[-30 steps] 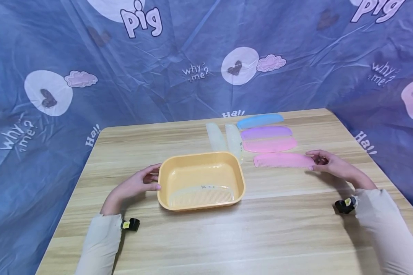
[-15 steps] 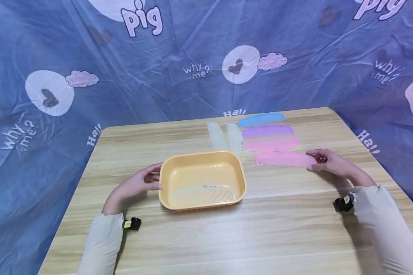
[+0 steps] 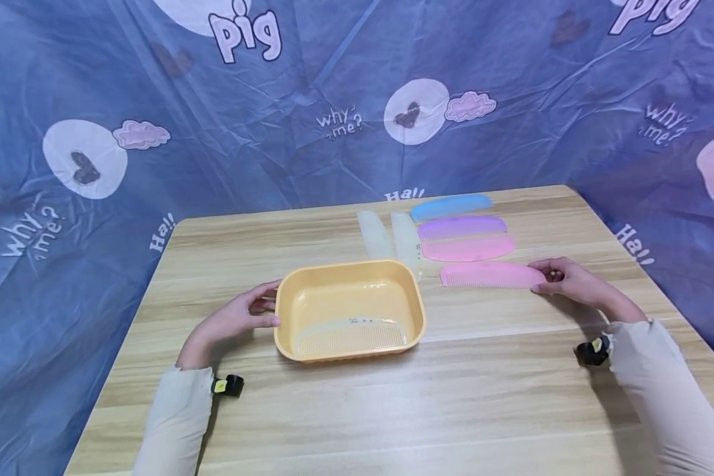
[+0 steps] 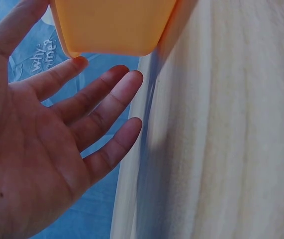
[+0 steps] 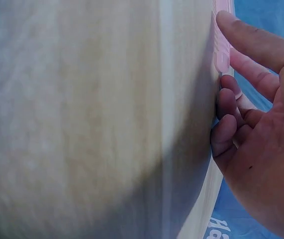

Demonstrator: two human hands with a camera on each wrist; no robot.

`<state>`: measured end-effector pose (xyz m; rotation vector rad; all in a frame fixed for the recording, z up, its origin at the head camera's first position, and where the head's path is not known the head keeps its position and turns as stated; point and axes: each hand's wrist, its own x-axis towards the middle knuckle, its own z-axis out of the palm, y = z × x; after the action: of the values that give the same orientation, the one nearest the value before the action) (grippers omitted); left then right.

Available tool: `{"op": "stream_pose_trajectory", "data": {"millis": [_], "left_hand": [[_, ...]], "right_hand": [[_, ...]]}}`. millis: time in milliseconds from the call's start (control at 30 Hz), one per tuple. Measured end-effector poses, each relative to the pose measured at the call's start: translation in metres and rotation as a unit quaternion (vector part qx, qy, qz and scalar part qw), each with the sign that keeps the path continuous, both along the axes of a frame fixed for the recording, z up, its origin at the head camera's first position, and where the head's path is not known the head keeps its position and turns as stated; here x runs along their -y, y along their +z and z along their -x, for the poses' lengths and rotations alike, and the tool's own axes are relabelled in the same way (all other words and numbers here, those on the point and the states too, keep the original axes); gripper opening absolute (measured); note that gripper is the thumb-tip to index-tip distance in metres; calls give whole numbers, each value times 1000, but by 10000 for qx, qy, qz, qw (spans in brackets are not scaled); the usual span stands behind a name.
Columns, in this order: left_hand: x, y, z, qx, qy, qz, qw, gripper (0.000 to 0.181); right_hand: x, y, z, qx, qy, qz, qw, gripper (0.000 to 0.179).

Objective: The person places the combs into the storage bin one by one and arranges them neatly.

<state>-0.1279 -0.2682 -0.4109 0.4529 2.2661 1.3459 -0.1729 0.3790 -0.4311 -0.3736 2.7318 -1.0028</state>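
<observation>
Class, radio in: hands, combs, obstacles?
Left hand touching yellow tray. Right hand pinching nearer pink comb by right end. Possible obstacle: translucent comb inside yellow tray.

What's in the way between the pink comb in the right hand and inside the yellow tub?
Only the wall of the yellow tub: the pink comb in the right hand would probably need lifting over. Nothing else visible stands between; a clear comb lies near the tub's far right corner.
</observation>
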Motion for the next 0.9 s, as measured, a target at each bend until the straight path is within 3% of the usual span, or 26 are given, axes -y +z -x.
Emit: {"op": "stream_pose_trajectory", "data": {"millis": [567,900], "left_hand": [[0,0,0,3,-12,-65,10000,79],[0,0,-1,23,-29,-77,10000,79]], "right_hand": [[5,2,-1,-106,-126,25,9999,37],[5,5,3,79,154,-278,9995,46]]}}
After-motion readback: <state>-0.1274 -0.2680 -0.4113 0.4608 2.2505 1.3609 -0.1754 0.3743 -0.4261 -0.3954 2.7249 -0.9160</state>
